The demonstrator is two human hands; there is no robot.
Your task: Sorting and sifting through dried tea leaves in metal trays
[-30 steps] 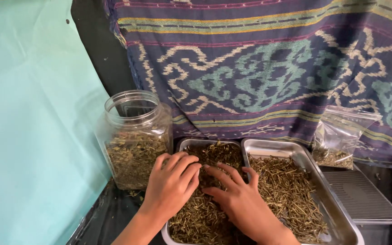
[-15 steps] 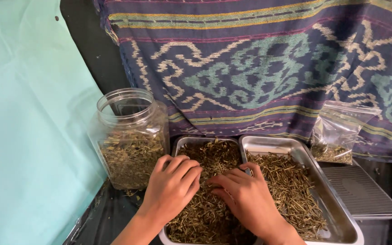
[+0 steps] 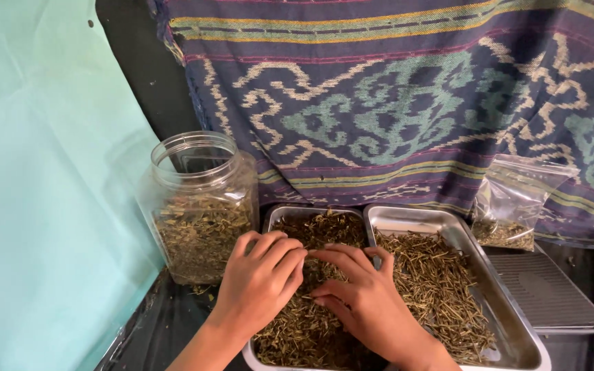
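Left hand [image 3: 261, 278], right hand [image 3: 366, 299] palm-down, fingers loosely spread, pressing on dried herbs [image 3: 311, 323] in left tray [image 3: 267, 220]; nothing gripped. Right tray [image 3: 476, 254] adjacent. Jar [image 3: 197, 206] left. Bag [image 3: 513, 209], scale [image 3: 551, 292] right. Patterned cloth [image 3: 393, 103] behind, teal sheet [image 3: 42, 192] left.

Both forearms bare, no sleeves visible. Left hand [image 3: 259, 282] and right hand [image 3: 369, 302] were ungloved, without rings or bands; fingernails short, unpainted.

ahead of me a woven cloth [image 3: 407, 103] in purple, teal and cream hangs as backdrop. a pale turquoise sheet [image 3: 42, 178] covers the left; a dark strip of wall [image 3: 149, 75] shows between them.
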